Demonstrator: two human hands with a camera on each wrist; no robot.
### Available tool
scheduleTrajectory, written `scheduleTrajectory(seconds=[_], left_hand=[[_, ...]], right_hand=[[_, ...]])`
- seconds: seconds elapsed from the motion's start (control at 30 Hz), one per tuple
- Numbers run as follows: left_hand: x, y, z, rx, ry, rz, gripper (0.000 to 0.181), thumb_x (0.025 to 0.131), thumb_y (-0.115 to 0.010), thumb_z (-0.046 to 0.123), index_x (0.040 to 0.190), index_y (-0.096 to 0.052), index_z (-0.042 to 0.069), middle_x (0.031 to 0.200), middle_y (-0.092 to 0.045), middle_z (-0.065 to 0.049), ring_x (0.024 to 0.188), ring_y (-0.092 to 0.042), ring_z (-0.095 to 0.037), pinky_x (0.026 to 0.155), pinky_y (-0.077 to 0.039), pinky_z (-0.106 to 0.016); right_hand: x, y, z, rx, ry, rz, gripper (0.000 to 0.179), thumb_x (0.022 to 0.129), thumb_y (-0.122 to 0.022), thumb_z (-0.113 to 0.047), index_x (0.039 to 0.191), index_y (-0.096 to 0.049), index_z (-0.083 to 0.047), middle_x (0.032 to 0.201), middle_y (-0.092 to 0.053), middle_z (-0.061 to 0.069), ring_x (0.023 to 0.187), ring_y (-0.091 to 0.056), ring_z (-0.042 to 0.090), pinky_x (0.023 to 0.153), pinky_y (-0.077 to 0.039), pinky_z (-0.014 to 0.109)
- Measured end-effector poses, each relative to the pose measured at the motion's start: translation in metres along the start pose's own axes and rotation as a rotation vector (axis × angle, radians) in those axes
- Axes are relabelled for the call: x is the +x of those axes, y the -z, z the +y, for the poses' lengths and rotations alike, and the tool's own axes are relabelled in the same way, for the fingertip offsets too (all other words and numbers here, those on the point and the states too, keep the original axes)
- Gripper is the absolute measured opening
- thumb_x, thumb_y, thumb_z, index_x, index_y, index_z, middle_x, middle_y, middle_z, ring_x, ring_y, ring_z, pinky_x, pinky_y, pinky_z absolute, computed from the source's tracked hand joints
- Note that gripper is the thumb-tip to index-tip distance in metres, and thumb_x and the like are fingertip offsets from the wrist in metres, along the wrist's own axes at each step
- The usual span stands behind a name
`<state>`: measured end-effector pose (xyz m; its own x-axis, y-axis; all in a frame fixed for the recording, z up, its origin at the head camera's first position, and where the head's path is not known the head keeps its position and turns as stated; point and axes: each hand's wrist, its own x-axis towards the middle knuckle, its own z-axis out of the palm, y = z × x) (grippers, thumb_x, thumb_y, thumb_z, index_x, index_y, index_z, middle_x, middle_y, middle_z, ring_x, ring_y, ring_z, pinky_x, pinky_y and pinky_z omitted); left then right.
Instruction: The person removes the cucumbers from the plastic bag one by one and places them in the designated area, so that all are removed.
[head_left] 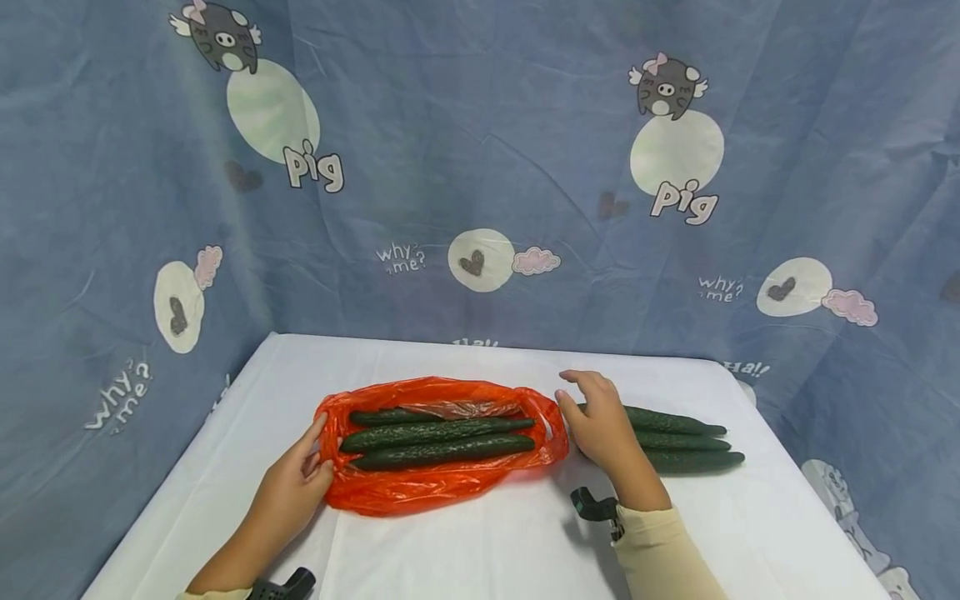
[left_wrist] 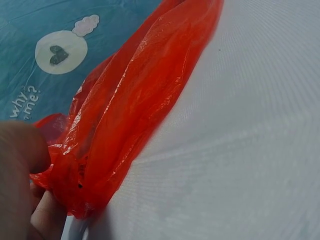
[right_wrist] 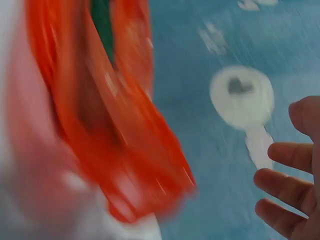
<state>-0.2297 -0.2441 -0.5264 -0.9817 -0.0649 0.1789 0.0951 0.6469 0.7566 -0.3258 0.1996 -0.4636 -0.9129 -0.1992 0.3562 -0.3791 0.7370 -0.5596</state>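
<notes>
An orange-red plastic bag [head_left: 390, 500] lies spread open on the table, three long dark green cucumbers [head_left: 442, 433] side by side within it. At its left end my left hand [head_left: 288, 487] pinches the edge; the left wrist view has the thumb on one side of the film [left_wrist: 135, 100] and fingers on the other. My right hand [head_left: 600, 425] is just off the bag's right end, fingers spread and holding nothing. In the right wrist view its fingers [right_wrist: 287, 187] are apart from the blurred bag [right_wrist: 125, 155].
Three more cucumbers [head_left: 682, 442] lie together on the right, partly hidden behind my right hand and wrist. A white cloth [head_left: 480, 550] covers the table. Blue printed fabric [head_left: 420, 100] hangs behind and at the sides.
</notes>
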Motion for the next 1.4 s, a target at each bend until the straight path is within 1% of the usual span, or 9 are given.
scheduleTrajectory(seconds=[0.2,0.27,0.4,0.6,0.83,1.0,1.1,1.23,1.4], left_hand=[[-0.002,0.001,0.0,-0.018,0.013,-0.01,0.079,0.1,-0.062,0.005,0.168,-0.024,0.016,0.16,-0.041,-0.031,0.135,-0.057,-0.041,0.099,-0.057,-0.044],[-0.002,0.001,0.0,-0.017,0.008,-0.008,0.079,0.099,-0.063,0.005,0.168,-0.025,0.016,0.16,-0.041,-0.031,0.135,-0.057,-0.041,0.098,-0.057,-0.043],[0.002,-0.001,-0.001,-0.02,-0.005,0.0,0.079,0.099,-0.063,0.005,0.168,-0.026,0.016,0.16,-0.041,-0.031,0.135,-0.057,-0.042,0.098,-0.057,-0.044],[0.006,-0.003,-0.003,-0.066,-0.032,0.008,0.078,0.099,-0.062,0.003,0.168,-0.026,0.014,0.159,-0.042,-0.031,0.135,-0.056,-0.039,0.098,-0.057,-0.042],[0.001,-0.002,-0.003,-0.068,-0.024,0.009,0.078,0.099,-0.062,0.004,0.167,-0.026,0.014,0.16,-0.04,-0.033,0.136,-0.054,-0.041,0.099,-0.056,-0.043],[0.0,-0.001,-0.004,-0.081,-0.018,0.011,0.078,0.099,-0.062,0.004,0.167,-0.026,0.014,0.159,-0.041,-0.032,0.136,-0.055,-0.038,0.099,-0.056,-0.041],[0.0,-0.001,-0.004,-0.091,-0.016,0.009,0.077,0.099,-0.062,0.004,0.167,-0.026,0.014,0.159,-0.041,-0.032,0.137,-0.054,-0.037,0.1,-0.056,-0.041],[0.0,-0.001,-0.004,-0.077,-0.019,0.015,0.077,0.099,-0.062,0.004,0.167,-0.027,0.014,0.159,-0.04,-0.032,0.137,-0.053,-0.038,0.1,-0.055,-0.043],[0.0,0.0,-0.004,-0.076,-0.019,0.015,0.077,0.099,-0.062,0.005,0.167,-0.027,0.015,0.159,-0.041,-0.032,0.137,-0.054,-0.038,0.1,-0.056,-0.042]], right_hand=[[-0.003,-0.029,-0.022,0.013,0.107,-0.062,0.038,0.103,-0.066,-0.026,0.136,-0.067,-0.008,0.137,-0.066,0.009,0.129,-0.056,0.032,0.11,-0.05,0.056],[-0.005,-0.035,-0.027,0.015,0.126,-0.091,0.04,0.104,-0.065,-0.026,0.138,-0.066,-0.008,0.138,-0.065,0.01,0.132,-0.055,0.032,0.112,-0.048,0.057],[-0.007,-0.041,-0.037,0.028,0.138,-0.175,0.045,0.105,-0.063,-0.031,0.145,-0.061,-0.01,0.146,-0.06,0.01,0.14,-0.051,0.034,0.116,-0.045,0.059],[-0.007,-0.05,-0.052,0.007,0.156,-0.271,0.053,0.105,-0.061,-0.037,0.153,-0.054,-0.016,0.154,-0.055,0.003,0.146,-0.048,0.027,0.121,-0.042,0.054],[0.001,-0.07,-0.08,0.039,0.245,-0.427,0.055,0.106,-0.058,-0.044,0.157,-0.05,-0.023,0.158,-0.051,-0.003,0.148,-0.046,0.022,0.123,-0.041,0.051],[0.01,-0.088,-0.1,0.008,0.29,-0.485,0.055,0.106,-0.056,-0.046,0.157,-0.05,-0.024,0.157,-0.052,-0.002,0.147,-0.048,0.021,0.123,-0.041,0.048],[0.014,-0.099,-0.108,-0.028,0.291,-0.52,0.057,0.107,-0.055,-0.048,0.158,-0.048,-0.024,0.158,-0.052,-0.001,0.149,-0.046,0.021,0.125,-0.04,0.047],[0.017,-0.112,-0.113,-0.042,0.278,-0.55,0.059,0.107,-0.053,-0.049,0.158,-0.048,-0.021,0.16,-0.05,0.001,0.151,-0.043,0.022,0.126,-0.037,0.046],[0.016,-0.123,-0.115,-0.111,0.25,-0.538,0.062,0.106,-0.053,-0.053,0.157,-0.05,-0.018,0.159,-0.052,0.002,0.15,-0.044,0.024,0.127,-0.034,0.05]])
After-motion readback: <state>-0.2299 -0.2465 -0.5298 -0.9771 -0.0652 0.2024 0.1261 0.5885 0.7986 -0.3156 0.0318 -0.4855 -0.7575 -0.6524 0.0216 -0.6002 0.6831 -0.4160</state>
